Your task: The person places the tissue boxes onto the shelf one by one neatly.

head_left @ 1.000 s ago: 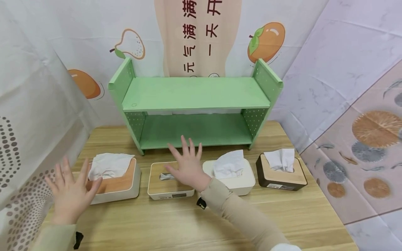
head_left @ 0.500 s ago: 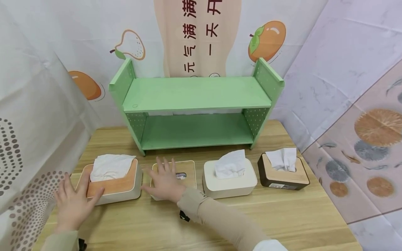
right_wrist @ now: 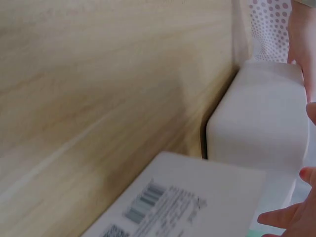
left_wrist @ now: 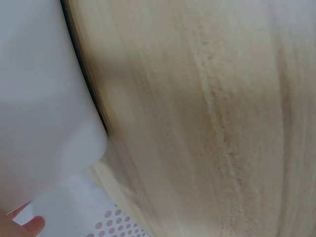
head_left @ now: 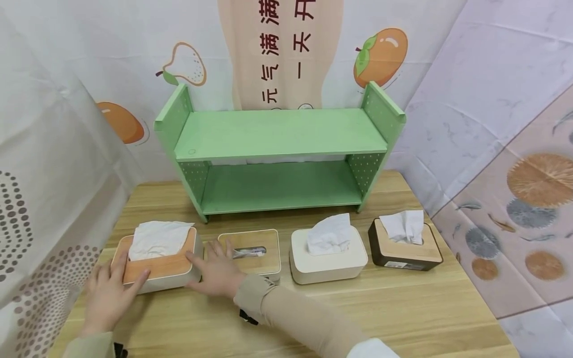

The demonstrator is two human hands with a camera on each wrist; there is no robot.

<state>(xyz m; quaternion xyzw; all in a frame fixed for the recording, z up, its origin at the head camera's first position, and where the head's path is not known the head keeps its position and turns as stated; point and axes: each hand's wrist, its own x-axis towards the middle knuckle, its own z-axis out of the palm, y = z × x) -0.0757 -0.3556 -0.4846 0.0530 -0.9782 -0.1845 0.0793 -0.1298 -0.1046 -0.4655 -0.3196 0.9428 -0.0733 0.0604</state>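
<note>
- Head view: the white rounded tissue box with an orange-brown wooden lid [head_left: 154, 268] sits on the table, forward-left of the green two-tier shelf [head_left: 279, 132]. It appears unlifted, and both shelf tiers are bare, so the handling looks barely begun; any lifting or shifting remains undone.
- The left hand [head_left: 106, 294] lies at that box's left end, fingers spread and slightly bent; how firmly they touch, I cannot tell. The right hand [head_left: 218, 272] is at its right end, fingers loose, gripping nothing.
- In front of the shelf also stand a cream box with a pale wooden lid [head_left: 257, 263] and an all-white box [head_left: 331, 273]; a black box with a wooden lid [head_left: 405, 256] is forward-right. The wood-grain tabletop [head_left: 425, 311] meets printed cloth hangings [head_left: 58, 124] behind and beside the shelf.
- Left wrist view: the orange-lidded box's white wall meets the tabletop; only fingertips show.
- Right wrist view: right fingers stand apart, near that wall; the cream box's barcode label is close.
</note>
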